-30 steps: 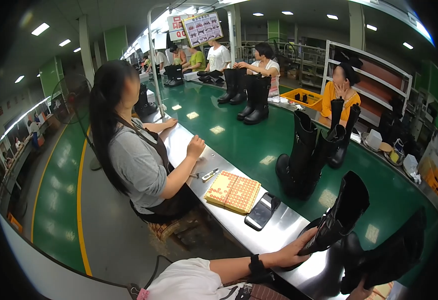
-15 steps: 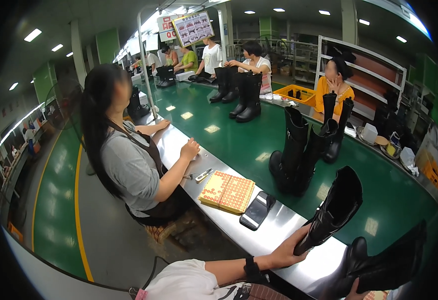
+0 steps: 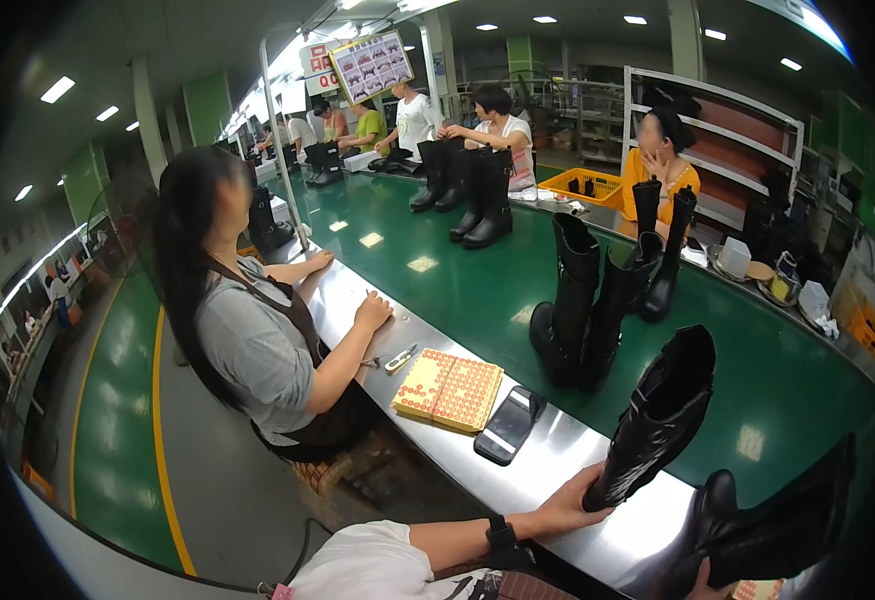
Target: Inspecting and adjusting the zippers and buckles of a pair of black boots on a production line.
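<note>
My left hand (image 3: 570,503), with a black band on its wrist, grips a tall black boot (image 3: 661,420) by its shaft and holds it tilted over the metal edge of the bench, its opening facing up. At the lower right, my right hand (image 3: 708,583) is closed against another black boot (image 3: 773,520); that boot leans over, and only a few fingers show below it. Left of the first boot lie a black phone (image 3: 510,425) and a banded stack of yellow cards with red round stickers (image 3: 448,389).
A green conveyor belt (image 3: 388,215) carries pairs of black boots (image 3: 578,310) standing upright. Beside me on the left sits a person in grey (image 3: 248,330); other people are across the belt. A yellow crate (image 3: 583,186) stands at the far side. Small snips (image 3: 401,358) lie on the metal edge.
The view has shifted slightly. The boot in my left hand has tipped a little more upright and moved slightly left. Both hands keep their hold.
</note>
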A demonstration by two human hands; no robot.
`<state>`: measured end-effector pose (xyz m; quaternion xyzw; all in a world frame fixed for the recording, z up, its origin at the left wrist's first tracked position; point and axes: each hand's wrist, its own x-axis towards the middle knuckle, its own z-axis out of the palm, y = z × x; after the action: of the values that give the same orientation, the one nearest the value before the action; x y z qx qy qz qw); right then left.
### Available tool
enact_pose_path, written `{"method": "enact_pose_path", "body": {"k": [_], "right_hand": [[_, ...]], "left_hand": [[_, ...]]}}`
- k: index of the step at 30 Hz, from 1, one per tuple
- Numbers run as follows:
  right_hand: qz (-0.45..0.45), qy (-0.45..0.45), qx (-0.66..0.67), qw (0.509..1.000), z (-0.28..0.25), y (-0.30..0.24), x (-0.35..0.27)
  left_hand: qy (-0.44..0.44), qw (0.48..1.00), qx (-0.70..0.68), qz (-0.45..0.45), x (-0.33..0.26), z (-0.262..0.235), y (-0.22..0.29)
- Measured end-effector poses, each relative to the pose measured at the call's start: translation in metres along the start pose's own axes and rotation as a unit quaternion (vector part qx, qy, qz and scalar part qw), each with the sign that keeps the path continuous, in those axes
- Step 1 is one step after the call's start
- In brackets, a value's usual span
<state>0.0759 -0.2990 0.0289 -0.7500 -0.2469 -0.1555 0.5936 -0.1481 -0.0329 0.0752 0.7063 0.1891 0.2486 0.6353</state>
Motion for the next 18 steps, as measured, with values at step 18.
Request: {"method": "enact_pose_path", "body": {"k": [18], "right_hand": [[-0.012,-0.157,0.235,0.959,0.099,-0.078,0.040]], "left_hand": [[0.029,0.998,0.032,0.056,0.007,0.007,-0.024]]}}
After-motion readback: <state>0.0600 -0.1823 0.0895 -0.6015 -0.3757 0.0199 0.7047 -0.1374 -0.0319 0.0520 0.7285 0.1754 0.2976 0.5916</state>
